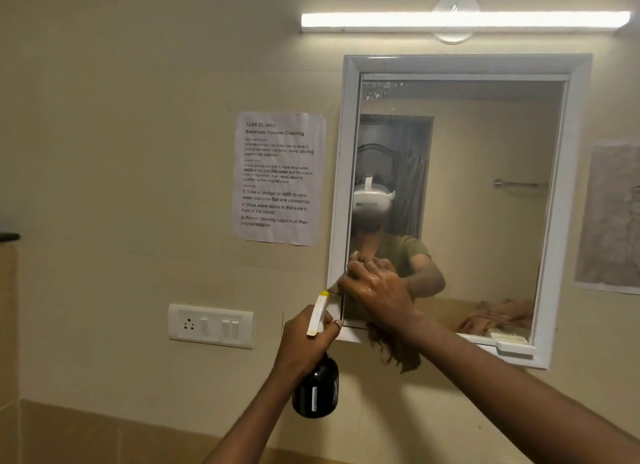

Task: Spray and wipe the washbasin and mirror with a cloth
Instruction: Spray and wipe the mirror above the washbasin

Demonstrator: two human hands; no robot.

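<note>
Head view shows the right hand (375, 290) pressing a brown cloth (394, 346) against the lower left corner of the mirror (478, 193), fingers curled around the bunched fabric. Just left of it, the left hand (304, 339) grips a dark spray bottle (316, 387) by its neck, nozzle up. Speckling at the glass's top edge suggests mirror wiping is only partly done. The washbasin is out of view, so its state cannot be judged.

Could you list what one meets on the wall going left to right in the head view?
Switch plate → printed notice → spray bottle in the left hand → mirror → paper at the right edge.
</note>
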